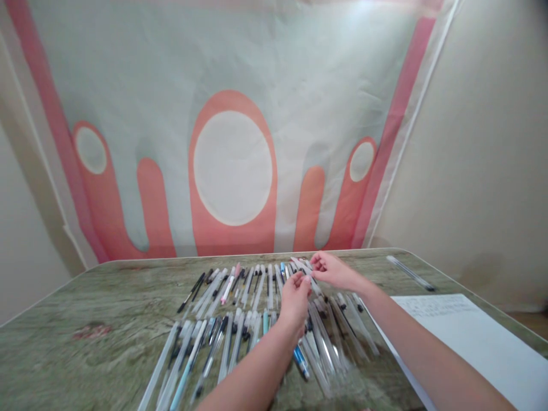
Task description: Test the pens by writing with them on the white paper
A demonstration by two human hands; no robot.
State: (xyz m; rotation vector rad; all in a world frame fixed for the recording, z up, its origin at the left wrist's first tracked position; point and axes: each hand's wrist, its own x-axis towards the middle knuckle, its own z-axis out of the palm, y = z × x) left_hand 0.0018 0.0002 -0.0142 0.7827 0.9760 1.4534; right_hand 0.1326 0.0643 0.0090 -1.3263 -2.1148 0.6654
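Pens (300,362) cross the middle of a wood-grained table (51,342) in two rows.
One row lies near the far edge, the other toward the near edge; the left hand (295,298) curls above them, close beside the right hand (331,271), fingers bent; whether either clamps a pen cannot be told. A clear pen (410,273) and paper (475,337) lie toward the right edge.

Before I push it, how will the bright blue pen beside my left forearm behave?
The blue pen looks slim and straight, so it's probably stiff and light. Its long, narrow barrel may roll if nudged, though the clear pens close by on its right could stop it.
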